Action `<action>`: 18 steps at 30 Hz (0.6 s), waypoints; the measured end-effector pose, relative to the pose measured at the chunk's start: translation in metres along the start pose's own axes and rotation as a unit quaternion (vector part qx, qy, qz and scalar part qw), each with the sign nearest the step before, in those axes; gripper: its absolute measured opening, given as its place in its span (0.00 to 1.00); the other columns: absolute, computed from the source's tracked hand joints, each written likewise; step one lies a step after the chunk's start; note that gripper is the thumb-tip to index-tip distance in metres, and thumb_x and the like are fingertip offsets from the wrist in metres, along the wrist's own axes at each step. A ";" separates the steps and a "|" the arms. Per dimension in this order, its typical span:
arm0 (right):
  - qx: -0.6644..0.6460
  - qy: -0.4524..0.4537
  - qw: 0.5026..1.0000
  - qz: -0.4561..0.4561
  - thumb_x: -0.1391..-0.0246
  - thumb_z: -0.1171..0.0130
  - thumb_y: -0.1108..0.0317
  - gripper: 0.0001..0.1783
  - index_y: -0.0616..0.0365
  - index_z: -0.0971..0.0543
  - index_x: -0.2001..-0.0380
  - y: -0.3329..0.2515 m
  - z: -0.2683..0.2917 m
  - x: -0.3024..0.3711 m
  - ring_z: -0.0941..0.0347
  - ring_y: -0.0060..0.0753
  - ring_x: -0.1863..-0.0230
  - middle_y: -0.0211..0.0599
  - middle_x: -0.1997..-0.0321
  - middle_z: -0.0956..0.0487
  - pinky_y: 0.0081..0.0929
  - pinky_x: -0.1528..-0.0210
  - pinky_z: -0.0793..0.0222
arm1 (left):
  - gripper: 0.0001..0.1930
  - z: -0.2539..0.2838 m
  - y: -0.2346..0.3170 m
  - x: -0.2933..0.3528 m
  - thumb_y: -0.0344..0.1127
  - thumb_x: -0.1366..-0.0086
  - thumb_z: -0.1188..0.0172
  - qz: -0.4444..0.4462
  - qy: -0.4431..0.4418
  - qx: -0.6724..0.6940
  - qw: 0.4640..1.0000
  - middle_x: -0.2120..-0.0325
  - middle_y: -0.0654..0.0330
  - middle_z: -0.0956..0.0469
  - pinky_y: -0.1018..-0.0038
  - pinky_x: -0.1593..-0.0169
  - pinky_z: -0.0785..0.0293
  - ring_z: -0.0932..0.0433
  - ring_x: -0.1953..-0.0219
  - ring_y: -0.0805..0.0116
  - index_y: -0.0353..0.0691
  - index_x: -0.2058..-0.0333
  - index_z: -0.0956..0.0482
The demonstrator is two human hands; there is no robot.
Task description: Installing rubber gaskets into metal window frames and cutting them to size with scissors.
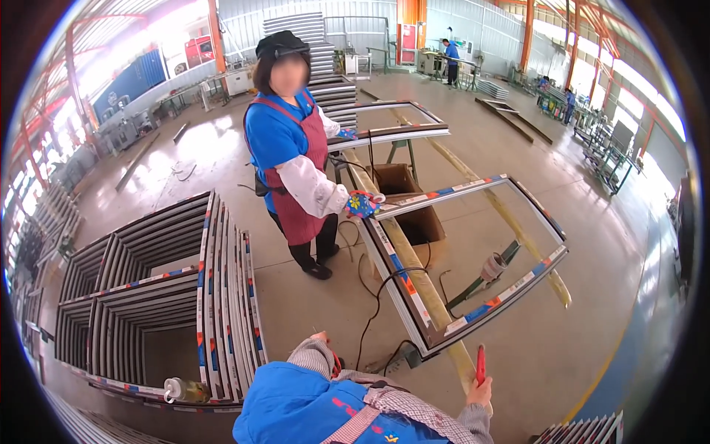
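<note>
My right hand (479,392) is closed around a slim red hand tool (481,362), which points up and away from me; its exact kind is not clear. My left hand (321,337) is bent in at the end of a checked sleeve, its fingers mostly hidden. Ahead lies a dark window frame (504,297) with patterned tape strips, resting on padded beams (421,281). My right hand is near the frame's close edge, not touching it. A co-worker's gloved hand (363,204) rests at the frame's far left corner, by a roll of tape.
To the left stand several stacked frames (207,296), with a bottle (186,390) on the near rim. A co-worker (292,148) stands beyond them. Another frame (392,133) lies farther back. Black cable (379,296) crosses the beam, above a cardboard box (425,226) and a green stand (484,277).
</note>
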State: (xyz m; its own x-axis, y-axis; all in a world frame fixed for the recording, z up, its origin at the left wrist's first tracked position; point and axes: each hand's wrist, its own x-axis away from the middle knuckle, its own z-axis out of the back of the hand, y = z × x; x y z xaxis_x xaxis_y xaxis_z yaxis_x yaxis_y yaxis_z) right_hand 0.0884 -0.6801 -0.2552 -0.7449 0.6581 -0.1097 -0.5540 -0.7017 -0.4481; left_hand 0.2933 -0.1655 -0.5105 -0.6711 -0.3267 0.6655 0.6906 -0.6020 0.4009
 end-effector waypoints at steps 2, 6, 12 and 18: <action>-0.038 -0.020 0.999 0.031 0.52 0.45 0.64 0.13 0.58 0.35 0.68 -0.028 -0.003 -0.007 0.30 0.57 0.66 0.50 0.70 0.27 0.48 0.65 0.36 | 0.13 0.036 -0.017 -0.021 0.45 0.47 0.45 0.171 -0.021 0.306 0.936 0.76 0.53 0.22 0.64 0.68 0.26 0.21 0.70 0.60 0.44 0.70 0.21; -0.013 -0.018 1.000 0.002 0.51 0.47 0.62 0.15 0.59 0.36 0.65 -0.006 -0.001 0.000 0.30 0.58 0.64 0.53 0.68 0.26 0.48 0.62 0.36 | 0.14 0.065 0.005 0.025 0.42 0.53 0.37 -0.029 -0.108 -0.030 0.993 0.73 0.57 0.21 0.67 0.68 0.28 0.22 0.69 0.65 0.43 0.68 0.22; -0.009 -0.016 1.000 0.009 0.51 0.47 0.62 0.15 0.59 0.36 0.65 -0.009 -0.003 -0.002 0.30 0.58 0.64 0.53 0.69 0.26 0.48 0.63 0.36 | 0.20 0.089 -0.002 0.047 0.40 0.64 0.29 -0.170 -0.108 -0.191 0.961 0.74 0.57 0.21 0.68 0.64 0.27 0.22 0.69 0.66 0.40 0.70 0.21; -0.030 -0.001 0.999 0.027 0.53 0.44 0.65 0.13 0.58 0.35 0.69 -0.024 -0.002 -0.007 0.30 0.57 0.66 0.51 0.71 0.28 0.46 0.64 0.36 | 0.13 0.066 -0.027 0.013 0.45 0.53 0.38 0.105 0.028 0.221 0.969 0.77 0.58 0.21 0.66 0.69 0.28 0.22 0.73 0.64 0.44 0.70 0.19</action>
State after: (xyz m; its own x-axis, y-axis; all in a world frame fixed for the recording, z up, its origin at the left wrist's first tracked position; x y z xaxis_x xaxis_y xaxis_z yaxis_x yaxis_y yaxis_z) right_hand 0.1073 -0.6669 -0.2452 -0.7734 0.6197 -0.1337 -0.4899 -0.7181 -0.4943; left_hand 0.2831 -0.1055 -0.4711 -0.5085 -0.4544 0.7314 0.8531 -0.1506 0.4995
